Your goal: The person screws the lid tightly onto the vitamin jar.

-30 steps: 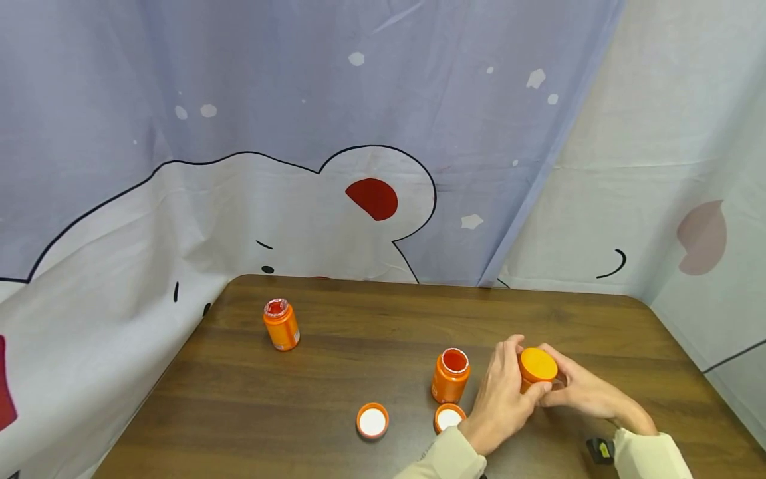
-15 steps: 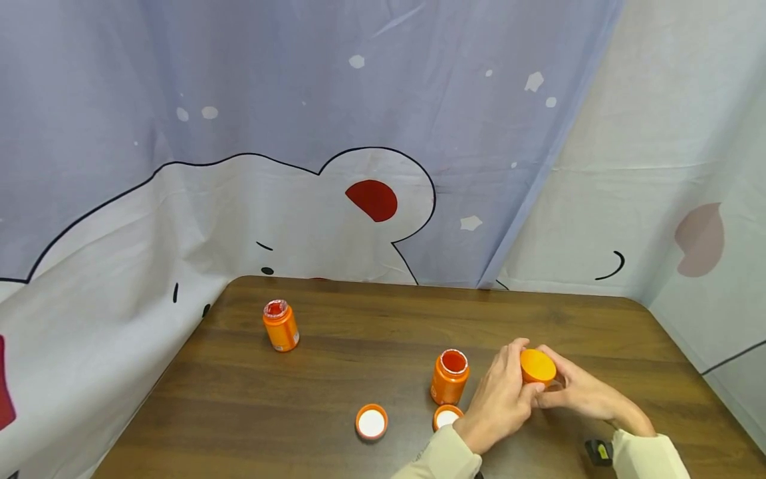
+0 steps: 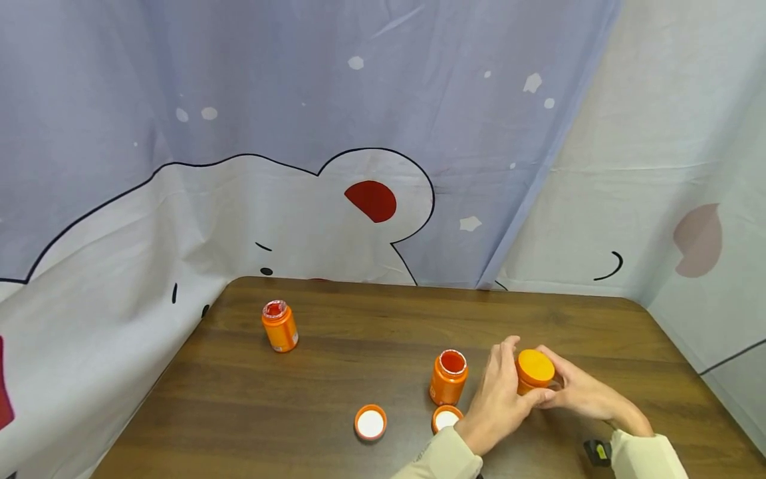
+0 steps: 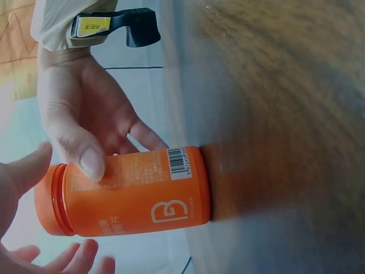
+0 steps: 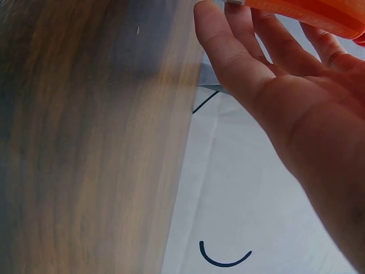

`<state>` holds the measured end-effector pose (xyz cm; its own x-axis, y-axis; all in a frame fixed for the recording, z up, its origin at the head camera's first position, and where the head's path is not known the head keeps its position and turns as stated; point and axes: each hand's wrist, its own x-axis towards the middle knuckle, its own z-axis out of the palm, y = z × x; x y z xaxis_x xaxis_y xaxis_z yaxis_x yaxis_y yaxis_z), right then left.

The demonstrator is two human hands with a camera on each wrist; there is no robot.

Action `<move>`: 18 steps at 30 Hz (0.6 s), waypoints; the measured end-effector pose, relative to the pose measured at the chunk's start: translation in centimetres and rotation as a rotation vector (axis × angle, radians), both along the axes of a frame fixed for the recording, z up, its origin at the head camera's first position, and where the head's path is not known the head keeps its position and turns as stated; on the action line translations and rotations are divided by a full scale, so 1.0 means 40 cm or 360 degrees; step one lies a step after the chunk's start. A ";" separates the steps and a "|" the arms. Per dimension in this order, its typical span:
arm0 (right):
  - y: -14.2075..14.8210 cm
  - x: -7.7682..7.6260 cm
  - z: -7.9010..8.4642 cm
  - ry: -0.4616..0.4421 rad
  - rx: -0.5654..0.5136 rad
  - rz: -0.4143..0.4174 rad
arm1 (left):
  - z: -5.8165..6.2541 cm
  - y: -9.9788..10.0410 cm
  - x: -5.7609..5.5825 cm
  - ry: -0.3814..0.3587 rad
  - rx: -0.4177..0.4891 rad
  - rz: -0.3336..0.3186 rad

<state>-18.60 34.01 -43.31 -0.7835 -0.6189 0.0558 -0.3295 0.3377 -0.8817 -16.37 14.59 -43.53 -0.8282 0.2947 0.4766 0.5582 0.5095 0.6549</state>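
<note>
An orange jar (image 4: 134, 194) with a screw cap (image 3: 536, 366) stands nearly upright, its base right at the table in the left wrist view. My right hand (image 3: 589, 392) grips the jar's body, thumb on the side facing that camera. Around the cap, my left hand (image 3: 493, 402) has its thumb and fingers spread, with a gap between the fingers (image 4: 80, 260) and the cap. A second orange jar (image 3: 447, 382), uncapped and red inside, is just left of my left hand. One upturned cap (image 3: 445, 418) with a white lining lies partly behind the left sleeve.
Another upturned cap (image 3: 370, 422) lies farther left on the brown wooden table (image 3: 299, 406). A third orange jar (image 3: 279, 327), uncapped, stands near the back left. A printed curtain (image 3: 269, 213) hangs behind the table. A black device (image 3: 598, 452) sits at my right wrist.
Half a second ago my left fingers were against the tilted jar's cap. Now they have loosened and drawn back from it, the thumb is lower, and the jar is more upright.
</note>
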 end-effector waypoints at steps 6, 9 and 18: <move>-0.006 0.001 0.000 -0.0013 -0.0031 0.0006 | -0.008 0.000 -0.001 0.0115 0.0011 0.0051; -0.008 0.001 0.001 -0.0020 -0.0074 0.0037 | -0.010 0.000 -0.001 0.0104 0.0038 0.0017; -0.006 -0.002 -0.001 -0.0053 -0.0061 0.0035 | -0.001 -0.002 -0.004 0.0109 -0.0025 -0.0037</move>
<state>-18.68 33.75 -43.34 -0.7714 -0.6340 0.0540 -0.3068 0.2961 -0.9045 -16.52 14.49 -43.57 -0.7867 0.3211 0.5272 0.6131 0.5059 0.6068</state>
